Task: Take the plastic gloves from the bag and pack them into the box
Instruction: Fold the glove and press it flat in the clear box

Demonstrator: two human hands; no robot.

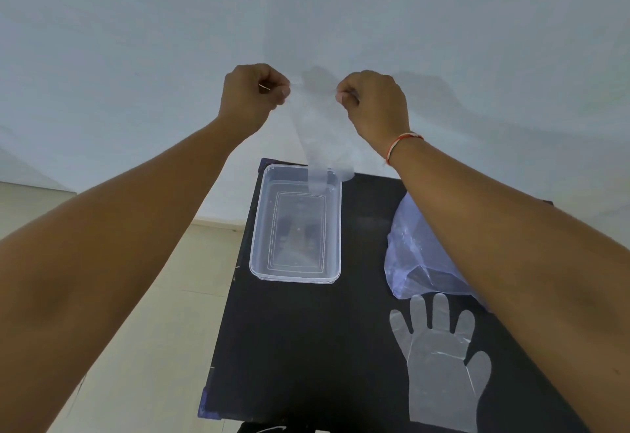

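Your left hand [254, 89] and right hand [371, 98] are both raised high with arms stretched forward, each pinching a top corner of one glove [315, 132], which hangs between them with its lower end dangling just over the far rim of the box [296, 224]. That film is light and limp, so it could drift past the rim or crumple as you lower it. A second glove [443, 357] lies flat beside the bag [412, 255] on the table [306, 347].

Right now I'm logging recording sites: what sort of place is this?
Probably a plain indoor room set up for recording: a small black table against a bare white wall, on a pale tiled floor.
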